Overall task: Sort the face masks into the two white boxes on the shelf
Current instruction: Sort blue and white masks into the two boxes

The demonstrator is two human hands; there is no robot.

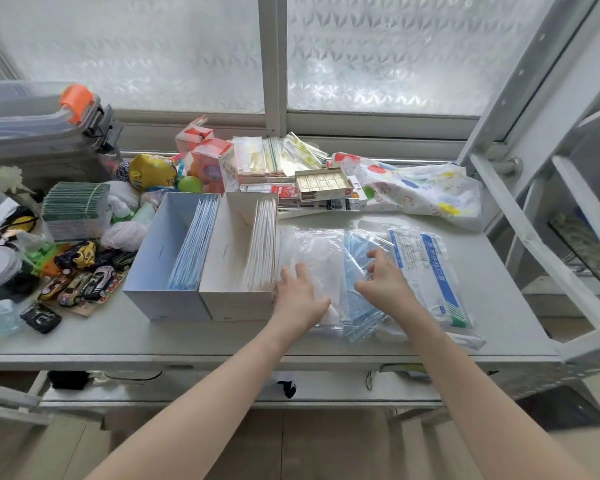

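My left hand [297, 299] lies flat, fingers spread, pressing on the clear-wrapped white masks [312, 258] on the shelf [194, 337]. My right hand [383, 282] curls its fingers over the wrapped blue masks [357, 306], grip pinching the plastic. Just left of my left hand stand the two white boxes: the nearer one [238, 303] holding white masks, the farther one [160, 261] blue ones.

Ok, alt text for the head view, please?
Both hands, left and right, rest on wrapped masks lying on a shelf, beside two white boxes: left box holds blue masks, right box white ones.
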